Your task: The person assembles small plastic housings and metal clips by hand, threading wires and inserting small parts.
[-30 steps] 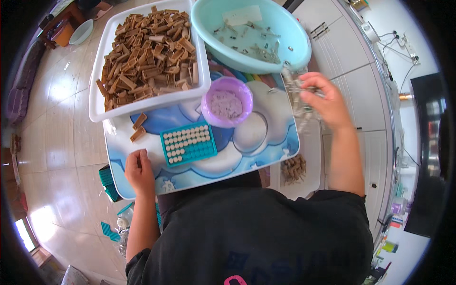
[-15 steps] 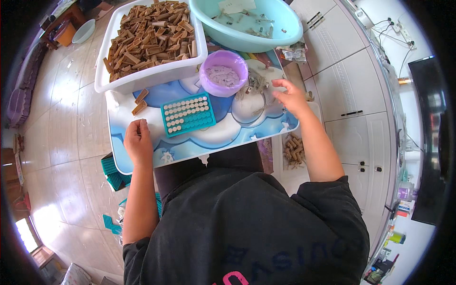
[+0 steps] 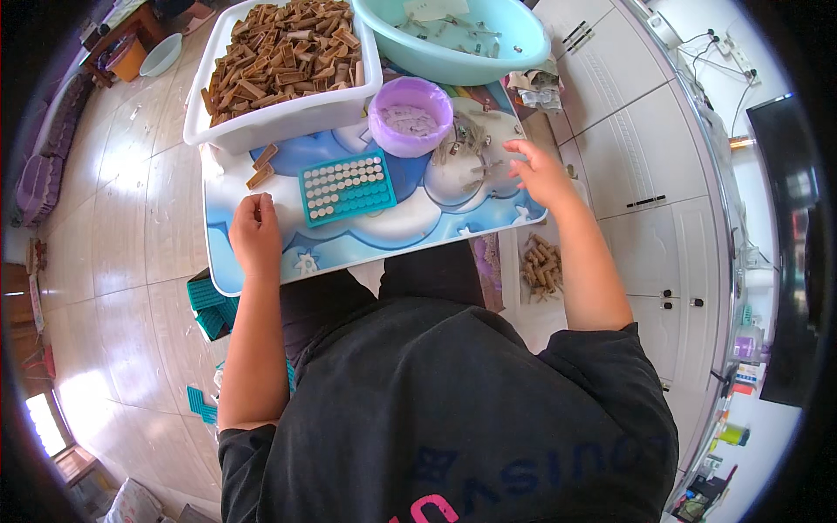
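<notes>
My left hand (image 3: pixel 255 234) is at the left side of the patterned table, its fingers curled closed; whatever they may hold is hidden. Just beyond it lie two brown trough-shaped pieces (image 3: pixel 261 166). A teal tray (image 3: pixel 370 199) with rows of small round white pieces (image 3: pixel 336 179) sits between my hands. Over the table's right side my right hand (image 3: pixel 542 174) hovers with thumb and fingers apart. Nearest to it is a tangle of thin clear strands with small metal bits (image 3: pixel 466 144). A lilac tub (image 3: pixel 433 138) containing small whitish pieces stands left of that tangle.
A white bin (image 3: pixel 288 126) heaped with brown pieces (image 3: pixel 296 52) fills the far left of the table. Beside it is a wide pale-aqua basin (image 3: pixel 462 70) holding scattered small parts. White cabinets (image 3: pixel 645 166) stand to the right. Teal trays (image 3: pixel 211 307) are below the table's left edge.
The whole view has shifted slightly, so the table appears a little higher. My right hand's fingers look slightly more stretched. My left hand stays closed beside the brown pieces.
</notes>
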Demonstrator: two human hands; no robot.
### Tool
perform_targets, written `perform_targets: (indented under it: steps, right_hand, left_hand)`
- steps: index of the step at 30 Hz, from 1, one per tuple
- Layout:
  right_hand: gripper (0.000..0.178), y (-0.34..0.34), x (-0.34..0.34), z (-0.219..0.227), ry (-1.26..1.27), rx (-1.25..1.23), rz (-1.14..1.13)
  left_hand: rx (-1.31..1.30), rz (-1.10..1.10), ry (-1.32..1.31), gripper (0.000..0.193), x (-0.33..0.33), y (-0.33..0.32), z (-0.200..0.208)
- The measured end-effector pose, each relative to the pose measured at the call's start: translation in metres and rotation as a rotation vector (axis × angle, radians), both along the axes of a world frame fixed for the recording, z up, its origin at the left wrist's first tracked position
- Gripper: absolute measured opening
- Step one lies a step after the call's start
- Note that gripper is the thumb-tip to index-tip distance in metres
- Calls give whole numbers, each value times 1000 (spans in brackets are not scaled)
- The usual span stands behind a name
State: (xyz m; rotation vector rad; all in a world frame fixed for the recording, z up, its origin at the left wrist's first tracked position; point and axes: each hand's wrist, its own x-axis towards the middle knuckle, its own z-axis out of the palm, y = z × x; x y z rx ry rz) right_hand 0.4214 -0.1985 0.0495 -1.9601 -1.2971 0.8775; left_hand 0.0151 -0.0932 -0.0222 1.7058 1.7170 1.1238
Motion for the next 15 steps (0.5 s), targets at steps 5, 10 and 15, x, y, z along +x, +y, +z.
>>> perform_targets:
  steps: [5, 10, 15]
  right_hand:
    - [28, -9, -13, 0, -431, -181, -54]
    - [33, -23, -28, -37, -508, -37, -16]
    - [27, -22, -18, -62, -340, 109, -147]
  left_hand:
    - [44, -7, 5, 19, 2, 0, 1]
    - [35, -28, -52, 19, -1, 2, -3]
    - [51, -5, -51, 20, -2, 3, -7]
